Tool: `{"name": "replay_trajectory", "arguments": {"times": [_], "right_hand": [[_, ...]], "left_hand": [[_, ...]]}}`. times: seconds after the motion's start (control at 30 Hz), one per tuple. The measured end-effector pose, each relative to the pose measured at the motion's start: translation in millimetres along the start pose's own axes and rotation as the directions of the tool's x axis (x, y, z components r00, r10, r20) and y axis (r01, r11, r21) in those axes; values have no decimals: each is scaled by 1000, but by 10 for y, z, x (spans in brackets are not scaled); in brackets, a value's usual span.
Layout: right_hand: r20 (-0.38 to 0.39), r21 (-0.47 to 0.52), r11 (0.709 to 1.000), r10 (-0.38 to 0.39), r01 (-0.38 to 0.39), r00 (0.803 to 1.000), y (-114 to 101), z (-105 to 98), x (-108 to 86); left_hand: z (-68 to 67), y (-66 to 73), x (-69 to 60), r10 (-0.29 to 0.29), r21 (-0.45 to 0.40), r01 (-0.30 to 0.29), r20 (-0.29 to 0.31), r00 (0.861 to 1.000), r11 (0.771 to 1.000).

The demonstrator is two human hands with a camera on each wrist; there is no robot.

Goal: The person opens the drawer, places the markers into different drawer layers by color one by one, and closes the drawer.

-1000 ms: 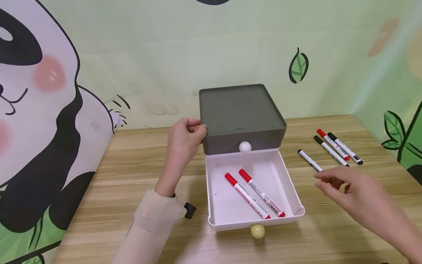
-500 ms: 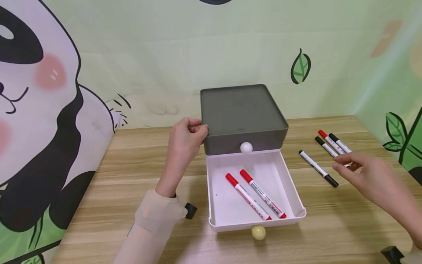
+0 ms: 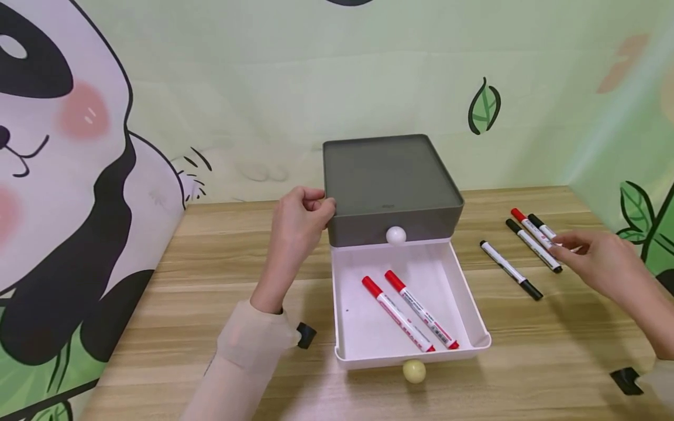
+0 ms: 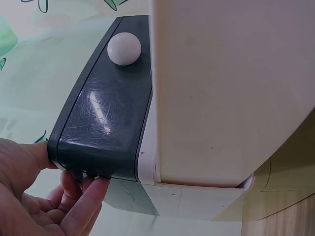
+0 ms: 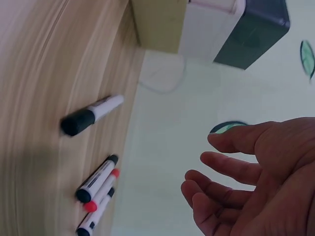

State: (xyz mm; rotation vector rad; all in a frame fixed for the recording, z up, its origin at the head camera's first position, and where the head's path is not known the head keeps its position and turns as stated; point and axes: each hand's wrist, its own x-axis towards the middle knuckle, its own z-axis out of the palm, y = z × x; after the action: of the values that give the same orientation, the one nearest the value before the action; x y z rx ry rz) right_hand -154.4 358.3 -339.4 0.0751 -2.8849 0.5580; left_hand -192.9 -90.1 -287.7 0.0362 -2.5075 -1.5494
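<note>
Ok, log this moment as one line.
left grip: holds edge of drawer cabinet; right grip: empty, near tabletop markers (three black, one red); open drawer: two red markers

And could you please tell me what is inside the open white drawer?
Two red markers lie in the drawer; anything further back beneath the grey box is hidden.

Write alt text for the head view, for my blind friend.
A person's left hand grips the side of a grey box whose white lower drawer stands open with two red-capped markers inside. The right hand hovers near three black-capped markers and one red-capped marker on the wooden table.
</note>
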Motion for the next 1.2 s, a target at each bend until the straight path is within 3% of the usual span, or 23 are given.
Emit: {"name": "replay_trajectory", "arguments": {"times": [0.7,0.87,1.2], "right_hand": [[49,-26,987,162,-161,986,446,125,409],[76,-20,985,170,-169,983,505,179,492],[92,-36,993,114,-111,989,727,334,655]], "left_hand": [[6,-6,0,11,0,-11,-10,1000,1000],[8,-12,1,10,0,-10,-12,1000,1000],[0,5,-6,6,-3,-6,-8,1000,1000]]}}
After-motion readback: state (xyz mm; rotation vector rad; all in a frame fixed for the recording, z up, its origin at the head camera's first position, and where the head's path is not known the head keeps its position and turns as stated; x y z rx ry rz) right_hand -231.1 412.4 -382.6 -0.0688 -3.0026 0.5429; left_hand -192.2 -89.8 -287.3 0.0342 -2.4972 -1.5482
